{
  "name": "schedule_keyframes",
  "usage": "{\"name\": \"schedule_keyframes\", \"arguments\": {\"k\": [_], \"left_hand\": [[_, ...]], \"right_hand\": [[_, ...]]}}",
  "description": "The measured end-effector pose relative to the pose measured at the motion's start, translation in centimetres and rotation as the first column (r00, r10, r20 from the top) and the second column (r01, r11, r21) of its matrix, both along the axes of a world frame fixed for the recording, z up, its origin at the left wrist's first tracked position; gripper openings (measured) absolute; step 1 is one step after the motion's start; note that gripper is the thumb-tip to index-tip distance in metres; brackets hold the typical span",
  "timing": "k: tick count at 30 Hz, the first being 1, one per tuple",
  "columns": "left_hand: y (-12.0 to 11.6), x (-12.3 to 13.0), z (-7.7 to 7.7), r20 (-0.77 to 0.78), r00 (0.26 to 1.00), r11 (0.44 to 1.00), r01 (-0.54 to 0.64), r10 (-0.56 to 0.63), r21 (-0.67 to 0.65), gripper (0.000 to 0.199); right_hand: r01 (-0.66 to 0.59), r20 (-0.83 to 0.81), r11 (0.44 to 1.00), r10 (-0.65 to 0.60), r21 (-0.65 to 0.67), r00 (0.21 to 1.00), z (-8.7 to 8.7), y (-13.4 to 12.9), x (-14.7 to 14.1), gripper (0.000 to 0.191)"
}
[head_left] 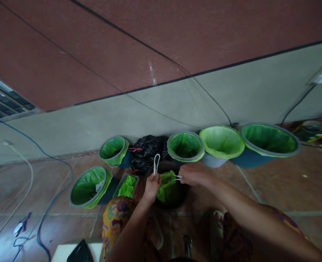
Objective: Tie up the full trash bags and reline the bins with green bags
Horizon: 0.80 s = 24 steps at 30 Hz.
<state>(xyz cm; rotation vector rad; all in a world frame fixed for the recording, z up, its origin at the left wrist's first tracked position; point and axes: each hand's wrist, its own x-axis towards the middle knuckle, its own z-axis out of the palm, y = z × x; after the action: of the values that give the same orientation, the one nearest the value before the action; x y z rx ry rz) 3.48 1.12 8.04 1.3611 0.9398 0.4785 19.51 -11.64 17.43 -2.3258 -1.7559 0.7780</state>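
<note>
A dark round bin [181, 198] stands on the floor in front of me, with a green bag [166, 187] inside it. At the bin's left side my left hand [153, 185] is closed on a white drawstring [156, 163], whose loop sticks up above the fingers. My right hand [190, 174] is closed over the bin's right side, gripping another white drawstring of the same bag. Between the hands the green bag is gathered near its top. The bin's far rim is partly hidden in shadow.
Green-lined bins [185, 145] stand along the wall, with another [90, 187] at the left. Black bags [150, 149] lie behind my bin. A small container [127, 185] holds green plastic. Cables [44, 214] cross the left floor; a phone [80, 252] rests on a white surface.
</note>
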Motion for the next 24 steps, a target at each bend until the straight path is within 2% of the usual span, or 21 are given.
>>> {"name": "schedule_keyframes", "arguments": {"k": [2,3,5,6,9,11,14,17,19,20,21,23,24], "left_hand": [[0.2,0.2,0.0,-0.029,0.998,0.997,0.056,-0.054,0.055,0.036],[0.2,0.3,0.0,-0.037,0.996,0.993,0.087,-0.084,0.079,0.037],[0.3,0.4,0.2,-0.036,0.987,0.980,0.157,-0.154,0.121,0.036],[0.3,0.5,0.5,-0.031,0.981,0.971,0.194,-0.191,0.137,0.036],[0.0,0.6,1.2,-0.025,0.953,0.942,0.304,-0.303,0.143,0.038],[-0.2,0.6,1.5,-0.023,0.926,0.919,0.377,-0.377,0.112,0.038],[-0.3,0.4,1.9,-0.052,0.877,0.871,0.480,-0.478,0.103,0.034],[-0.3,0.2,2.4,-0.155,0.809,0.786,0.587,-0.567,0.194,0.029],[-0.3,0.0,2.8,-0.189,0.777,0.725,0.628,-0.600,0.284,0.032],[-0.3,-0.1,2.8,-0.197,0.767,0.702,0.639,-0.610,0.315,0.036],[-0.3,-0.2,2.7,-0.208,0.759,0.687,0.648,-0.616,0.329,0.042],[-0.1,-0.3,2.2,-0.242,0.763,0.696,0.646,-0.599,0.314,0.055],[0.0,-0.3,1.7,-0.256,0.771,0.711,0.637,-0.583,0.297,0.059]], "right_hand": [[-0.207,-0.223,0.966,0.238,0.154,0.945,0.6,0.2,-0.7,0.018],[-0.243,-0.321,0.933,0.323,0.265,0.890,0.8,0.4,-0.9,0.021],[-0.166,-0.506,0.899,0.371,0.404,0.779,1.0,0.8,-1.2,0.026],[-0.092,-0.603,0.908,0.345,0.409,0.720,0.8,1.0,-1.3,0.029],[0.090,-0.807,0.948,0.209,0.307,0.553,0.0,1.9,-1.3,0.038],[0.156,-0.849,0.951,0.157,0.268,0.504,-0.6,2.4,-1.5,0.041],[0.177,-0.891,0.958,0.128,0.224,0.435,-0.8,3.1,-2.2,0.042],[0.211,-0.942,0.962,0.099,0.173,0.321,-0.8,3.6,-2.6,0.040],[0.300,-0.963,0.942,0.071,0.150,0.259,-1.3,4.1,-2.3,0.037],[0.361,-0.964,0.920,0.059,0.154,0.259,-1.7,4.3,-2.0,0.035],[0.419,-0.955,0.891,0.046,0.171,0.293,-2.2,4.4,-1.6,0.034],[0.468,-0.890,0.853,-0.008,0.232,0.456,-3.3,4.4,-1.1,0.044],[0.448,-0.829,0.857,-0.044,0.255,0.557,-3.8,4.3,-1.0,0.053]]}}
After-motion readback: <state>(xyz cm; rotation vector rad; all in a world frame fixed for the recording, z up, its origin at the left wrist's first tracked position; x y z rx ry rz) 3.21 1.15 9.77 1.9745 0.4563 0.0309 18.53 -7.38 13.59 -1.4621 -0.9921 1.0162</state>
